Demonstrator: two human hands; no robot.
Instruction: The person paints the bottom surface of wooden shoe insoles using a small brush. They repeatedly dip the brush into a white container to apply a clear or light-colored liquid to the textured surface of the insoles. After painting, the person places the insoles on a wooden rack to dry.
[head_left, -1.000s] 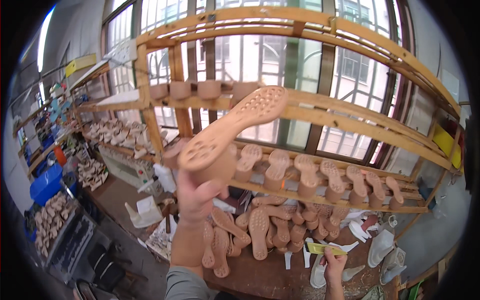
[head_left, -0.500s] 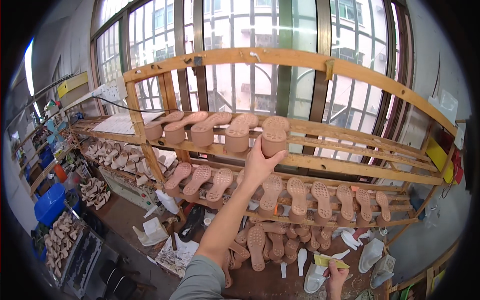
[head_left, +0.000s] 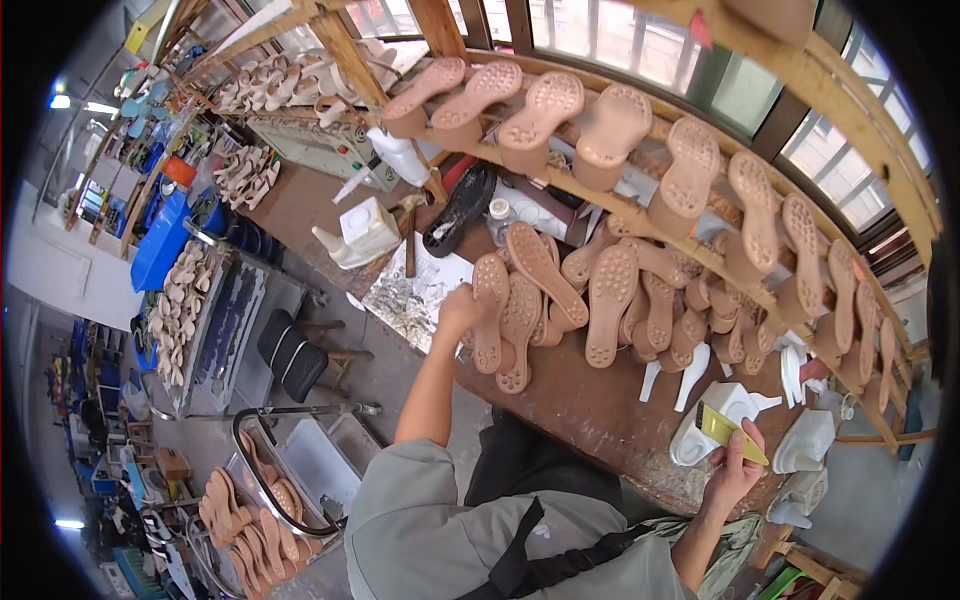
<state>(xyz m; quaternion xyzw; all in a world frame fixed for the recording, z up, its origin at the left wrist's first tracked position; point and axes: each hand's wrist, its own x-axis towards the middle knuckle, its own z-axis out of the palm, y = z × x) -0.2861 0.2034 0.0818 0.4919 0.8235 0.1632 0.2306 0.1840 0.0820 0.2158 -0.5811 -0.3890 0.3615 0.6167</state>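
Observation:
My left hand (head_left: 460,308) is closed at the edge of a tan shoe sole (head_left: 489,318) with a studded underside, at the left end of a pile on the bench. Several more such soles (head_left: 612,285) lie loosely heaped to its right. My right hand (head_left: 738,468) grips a flat brush (head_left: 733,435) with a yellow-green handle and dark bristles. Just left of the brush stands a white pot-like container (head_left: 690,445). White heel-shaped pieces (head_left: 690,375) lie between the pile and that container.
A wooden rack (head_left: 640,215) with a row of heeled soles spans above the bench. A hammer (head_left: 410,240), a black shoe (head_left: 462,212) and a white container (head_left: 368,232) are at the bench's left. A cart holding soles (head_left: 262,520) stands lower left, near a black-seated stool (head_left: 292,355).
My left hand has left the heeled sole on the upper shelf and come down to the pile. The view has tilted down and left. My right hand still holds the brush.

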